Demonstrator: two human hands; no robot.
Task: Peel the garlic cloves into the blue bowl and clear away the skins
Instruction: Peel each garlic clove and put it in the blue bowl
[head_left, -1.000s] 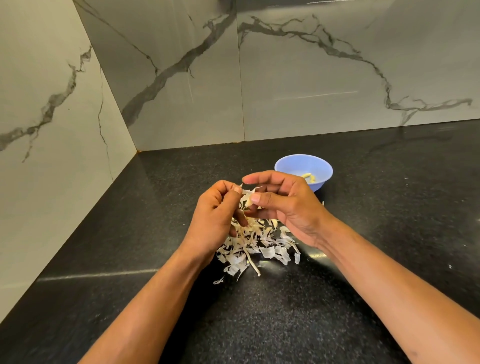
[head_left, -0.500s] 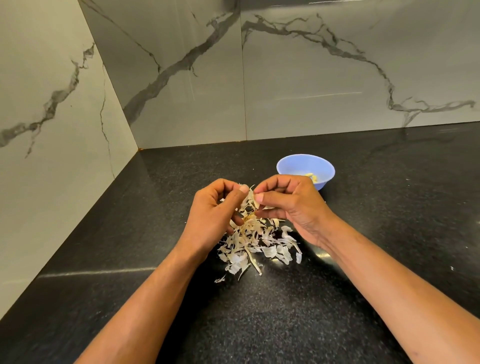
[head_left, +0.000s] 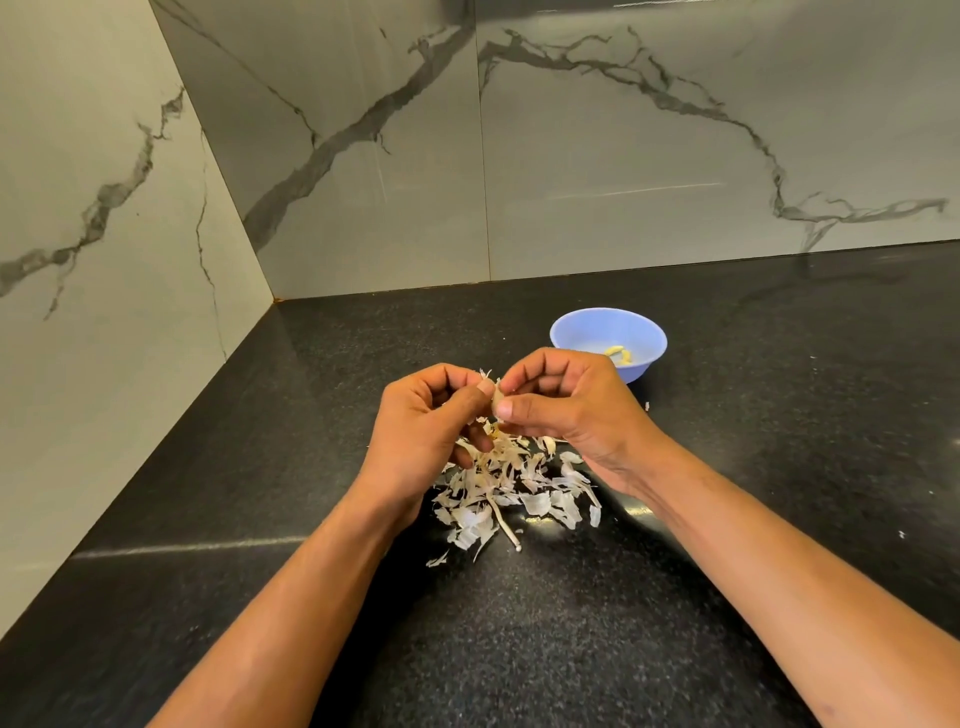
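Both your hands meet above the pile of skins (head_left: 511, 488) on the counter (head_left: 571, 649) — left hand (head_left: 423, 423) and right hand (head_left: 563, 410) each pinch one garlic clove (head_left: 497, 400) between curled fingertips. Just behind your right hand sits the blue bowl (head_left: 582, 327), with peeled garlic inside.

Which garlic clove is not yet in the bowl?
The pale garlic clove pinched between both hands above the papery skins; the other peeled cloves lie inside the round blue bowl.
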